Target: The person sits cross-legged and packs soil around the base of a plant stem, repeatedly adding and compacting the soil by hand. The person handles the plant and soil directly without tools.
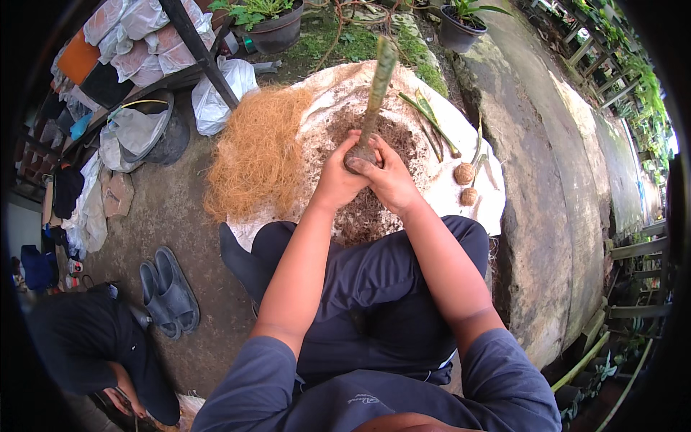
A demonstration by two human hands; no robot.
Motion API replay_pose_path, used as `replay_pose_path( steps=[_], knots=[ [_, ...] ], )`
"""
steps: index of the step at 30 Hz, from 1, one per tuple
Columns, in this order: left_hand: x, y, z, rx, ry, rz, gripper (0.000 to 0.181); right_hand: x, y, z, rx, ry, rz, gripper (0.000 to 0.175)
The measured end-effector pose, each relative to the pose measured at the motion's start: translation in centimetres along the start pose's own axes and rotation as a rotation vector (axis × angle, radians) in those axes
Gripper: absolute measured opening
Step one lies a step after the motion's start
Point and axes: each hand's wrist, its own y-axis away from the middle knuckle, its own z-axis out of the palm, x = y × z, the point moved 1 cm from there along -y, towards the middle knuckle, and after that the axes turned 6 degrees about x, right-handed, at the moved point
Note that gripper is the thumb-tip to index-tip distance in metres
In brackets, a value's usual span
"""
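Observation:
Upright before me stands a mottled green snake plant leaf (378,81), its base set in a dark ball of soil (360,153). My left hand (340,175) cups the ball from the left. From the right, my right hand (391,175) wraps round it, with the thumb pressed across its front. Beneath both hands, loose brown soil (364,216) is spread on a white sheet (329,100). A tangled heap of orange-brown coconut fibre (259,156) lies to the left. On the right are two fibre-wrapped balls (464,174) and several cut leaves (429,116).
Potted plants (275,27) stand beyond the sheet. To the left are a black bucket (167,135), a white plastic bag (224,94) and grey slide sandals (170,291). Another person (102,345) sits at lower left. A stone ledge (540,216) runs along the right.

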Motion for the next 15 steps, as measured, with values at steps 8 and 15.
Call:
replay_pose_path(
  steps=[8,15],
  knots=[
    [1.1,-0.3,-0.5,0.144,-0.830,0.307,0.076,-0.9,0.6,0.1,-0.006,-0.219,0.179,0.057],
    [0.8,-0.8,-1.3,0.000,-0.267,0.074,0.062,0.2,-0.2,-1.0,0.032,-0.020,0.165,0.043]
  ],
)
